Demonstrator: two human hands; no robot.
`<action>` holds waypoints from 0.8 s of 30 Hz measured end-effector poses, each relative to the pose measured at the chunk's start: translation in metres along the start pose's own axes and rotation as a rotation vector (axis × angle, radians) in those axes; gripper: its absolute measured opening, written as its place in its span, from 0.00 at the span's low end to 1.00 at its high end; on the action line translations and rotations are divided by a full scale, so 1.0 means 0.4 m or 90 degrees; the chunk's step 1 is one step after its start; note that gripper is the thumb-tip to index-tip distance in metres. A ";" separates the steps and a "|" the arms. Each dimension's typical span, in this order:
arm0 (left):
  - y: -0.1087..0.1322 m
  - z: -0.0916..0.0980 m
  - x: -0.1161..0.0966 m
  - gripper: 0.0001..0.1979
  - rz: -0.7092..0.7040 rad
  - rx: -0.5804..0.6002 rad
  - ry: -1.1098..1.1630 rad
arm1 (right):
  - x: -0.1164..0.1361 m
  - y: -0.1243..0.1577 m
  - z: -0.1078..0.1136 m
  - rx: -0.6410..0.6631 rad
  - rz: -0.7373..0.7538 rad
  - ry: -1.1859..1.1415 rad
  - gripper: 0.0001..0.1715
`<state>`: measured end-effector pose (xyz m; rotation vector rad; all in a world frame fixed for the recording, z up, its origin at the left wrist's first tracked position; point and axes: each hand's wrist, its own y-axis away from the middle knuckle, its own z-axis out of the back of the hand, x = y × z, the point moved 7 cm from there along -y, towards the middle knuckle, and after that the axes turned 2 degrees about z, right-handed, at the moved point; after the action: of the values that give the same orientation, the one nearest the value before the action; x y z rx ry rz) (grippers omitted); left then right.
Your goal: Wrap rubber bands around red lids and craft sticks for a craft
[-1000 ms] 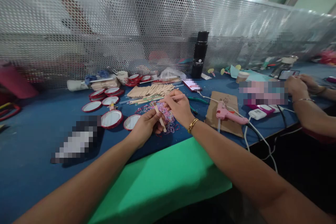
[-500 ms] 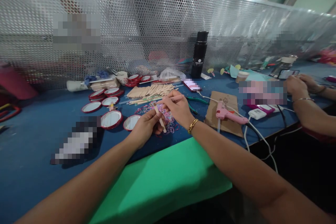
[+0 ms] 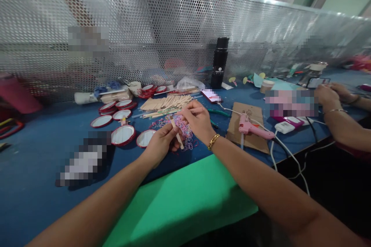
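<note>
Well, both of the person's hands are busy just above the table (image 3: 34,162), over a loose heap of small coloured rubber bands (image 3: 189,139). The left hand (image 3: 160,144) is closed around a wooden stick (image 3: 177,136), thumb against fingers, and the stick stands tilted with its upper end leaning away. The right hand (image 3: 198,121) has its fingertips pressed together on a second stick (image 3: 193,110), which lies roughly level across the top of the fingers. Those fingertips sit right by the upper end of the first stick, though I cannot tell whether the two sticks touch.

The grips look light to me, so the thin stick could twist or slip out of the left hand and land among the bands. A careless elbow could also sweep bands off the near edge onto the green sheet (image 3: 185,197). The pink glue gun (image 3: 255,130) lies on cardboard (image 3: 246,114) just to the right with its cord trailing over the edge, and the right forearm could snag it. A co-worker's hand (image 3: 327,94) works well apart at the far right.

Compared with a second ago, very little has changed. Both hands keep the same hold in the same spot, and only the view has tipped slightly, so the black bottle (image 3: 219,63) sits a touch lower.
</note>
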<state>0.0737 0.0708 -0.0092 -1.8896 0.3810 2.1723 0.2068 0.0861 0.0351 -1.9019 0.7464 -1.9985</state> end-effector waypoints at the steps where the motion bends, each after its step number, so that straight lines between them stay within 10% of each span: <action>1: 0.003 -0.001 -0.005 0.17 -0.010 0.002 -0.005 | 0.001 0.000 0.004 -0.011 -0.003 -0.008 0.13; 24: 0.029 -0.008 0.007 0.20 0.002 -0.016 0.071 | -0.009 0.054 -0.066 0.125 -0.168 -0.147 0.15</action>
<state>0.0725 0.0588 -0.0119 -2.0320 0.3784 2.0885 0.1778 0.0747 0.0205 -2.1503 0.2402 -1.8670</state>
